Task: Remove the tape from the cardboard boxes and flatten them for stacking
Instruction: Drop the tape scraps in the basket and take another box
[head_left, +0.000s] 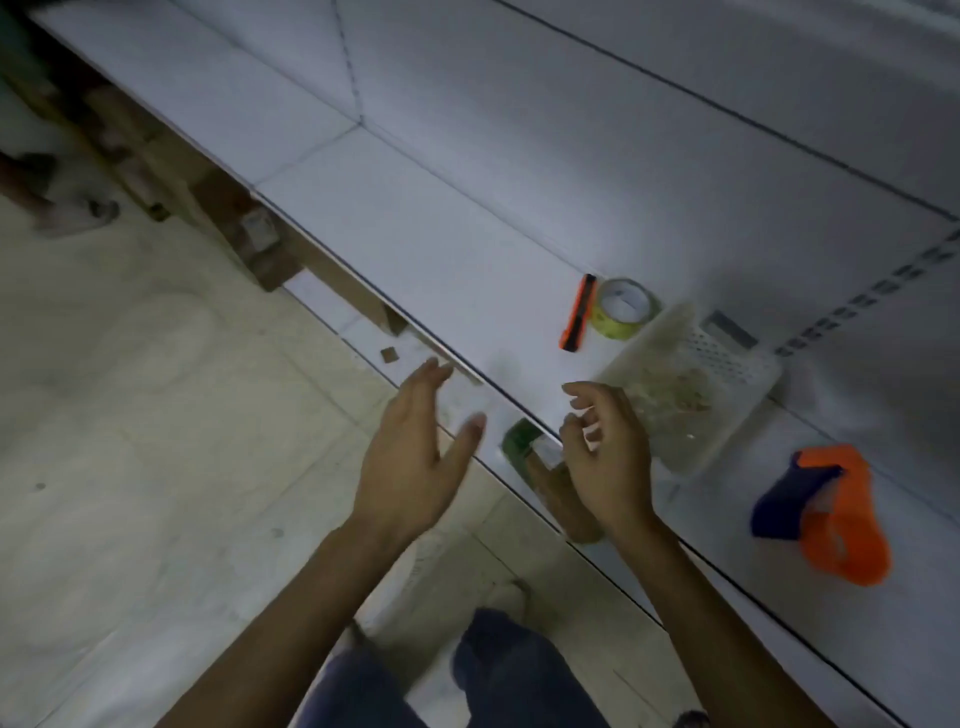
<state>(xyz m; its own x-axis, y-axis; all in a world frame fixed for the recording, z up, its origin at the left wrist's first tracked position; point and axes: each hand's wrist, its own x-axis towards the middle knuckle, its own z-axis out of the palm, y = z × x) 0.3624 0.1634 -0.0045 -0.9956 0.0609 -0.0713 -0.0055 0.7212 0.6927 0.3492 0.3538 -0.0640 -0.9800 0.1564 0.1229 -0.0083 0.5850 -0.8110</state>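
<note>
We see the brown cardboard boxes (218, 202) in the upper left of the frame. They sit down low in a row, tucked under the front edge of the white shelf (415, 234), so only their near sides show. The row slants from the top left down toward the middle. The boxes look dark and blurry. One box has a pale patch (255, 228) on its side, and we cannot tell if it is tape or a label. At the low end of the row a long brown piece (358, 296) sticks out. Just below it, a tiny brown cardboard scrap (389, 355) lies alone on the pale floor (156, 415).
</note>
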